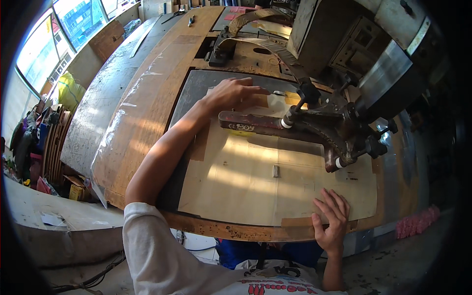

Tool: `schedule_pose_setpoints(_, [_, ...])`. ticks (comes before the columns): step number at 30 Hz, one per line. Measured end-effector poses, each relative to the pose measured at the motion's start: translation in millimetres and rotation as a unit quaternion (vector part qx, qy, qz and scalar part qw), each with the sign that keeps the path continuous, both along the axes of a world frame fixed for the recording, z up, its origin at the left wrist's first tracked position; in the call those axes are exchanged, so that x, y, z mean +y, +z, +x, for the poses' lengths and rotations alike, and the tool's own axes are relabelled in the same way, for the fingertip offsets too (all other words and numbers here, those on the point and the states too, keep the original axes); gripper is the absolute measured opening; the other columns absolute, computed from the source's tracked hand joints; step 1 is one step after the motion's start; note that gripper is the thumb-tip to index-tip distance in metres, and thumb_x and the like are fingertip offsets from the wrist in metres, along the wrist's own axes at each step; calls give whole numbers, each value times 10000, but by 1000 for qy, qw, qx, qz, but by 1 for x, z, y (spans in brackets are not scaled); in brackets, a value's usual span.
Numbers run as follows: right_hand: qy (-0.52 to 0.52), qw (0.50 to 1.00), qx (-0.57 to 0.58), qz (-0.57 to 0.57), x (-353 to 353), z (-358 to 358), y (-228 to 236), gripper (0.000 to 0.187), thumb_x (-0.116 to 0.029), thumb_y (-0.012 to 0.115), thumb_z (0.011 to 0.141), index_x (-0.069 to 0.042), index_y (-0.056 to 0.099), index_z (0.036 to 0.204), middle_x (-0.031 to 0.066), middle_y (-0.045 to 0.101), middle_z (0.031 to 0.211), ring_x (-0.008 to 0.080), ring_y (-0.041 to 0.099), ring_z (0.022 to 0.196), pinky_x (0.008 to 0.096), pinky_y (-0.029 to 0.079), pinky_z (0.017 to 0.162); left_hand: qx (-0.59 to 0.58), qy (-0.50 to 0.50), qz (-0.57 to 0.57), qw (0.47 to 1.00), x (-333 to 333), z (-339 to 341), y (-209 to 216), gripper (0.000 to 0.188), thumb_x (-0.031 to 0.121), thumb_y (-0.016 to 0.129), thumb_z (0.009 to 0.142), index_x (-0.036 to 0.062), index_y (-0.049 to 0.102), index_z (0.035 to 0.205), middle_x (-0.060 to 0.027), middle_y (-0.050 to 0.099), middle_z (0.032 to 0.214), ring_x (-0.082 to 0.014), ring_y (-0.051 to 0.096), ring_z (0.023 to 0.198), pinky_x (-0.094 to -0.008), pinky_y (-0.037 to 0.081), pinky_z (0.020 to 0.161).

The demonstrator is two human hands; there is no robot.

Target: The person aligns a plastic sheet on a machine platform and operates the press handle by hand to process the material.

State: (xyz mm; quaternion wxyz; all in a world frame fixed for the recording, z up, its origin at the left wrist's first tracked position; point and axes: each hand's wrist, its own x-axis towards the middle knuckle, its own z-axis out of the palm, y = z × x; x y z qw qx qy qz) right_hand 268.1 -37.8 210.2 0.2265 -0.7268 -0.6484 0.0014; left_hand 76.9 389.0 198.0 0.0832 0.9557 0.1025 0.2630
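A cream flat sheet, its edges taped in brown, lies on a dark plate in the wooden worktable. My left hand reaches over the sheet's far left corner, behind a dark metal frame. Its index finger points right, near a small light-and-dark piece; the other fingers are bent and partly hidden, and nothing shows in its grasp. At the near right edge, my right hand rests with fingers spread on the sheet. A small grey rectangular block sits mid-sheet.
Black knobs stick out from the metal frame, below a heavy machine head at the right. Curved straps run behind the plate. Clear plastic film covers the left tabletop. Pink bundled material lies at the right.
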Motion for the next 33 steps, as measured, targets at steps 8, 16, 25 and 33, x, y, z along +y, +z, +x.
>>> schedule_pose_setpoints(8, [-14,1000,-1,-21,1,-1,-1,328,-308,634,920,-79,742,1128,138,655,1345,360,544,1297,525,335,1130,68,-30,44,996,4,10,-11,435,453,532,1016,320,607,1423,-107,499,842,-287,516,755,-409,439,707])
schedule_pose_setpoints(16, [22,998,-22,-60,4,1,0,495,-485,591,968,-92,706,1245,146,601,1428,403,483,1363,583,282,1143,114,-14,73,991,4,17,-13,454,540,425,1053,441,509,1488,-61,406,945,-209,424,858,-355,365,797])
schedule_pose_setpoints(25, [36,998,-3,-57,0,6,-3,460,-504,653,924,-102,778,1108,128,656,1364,411,482,1369,595,271,1147,77,-15,67,995,6,20,-20,490,656,411,1011,458,567,1431,-58,444,917,-211,480,859,-350,382,792])
schedule_pose_setpoints(33, [53,996,15,-66,-2,13,0,461,-504,678,910,-109,758,1134,118,693,1302,391,500,1360,590,264,1156,127,-12,95,987,4,20,-13,457,582,389,1056,452,523,1473,-47,392,926,-202,413,868,-348,359,813])
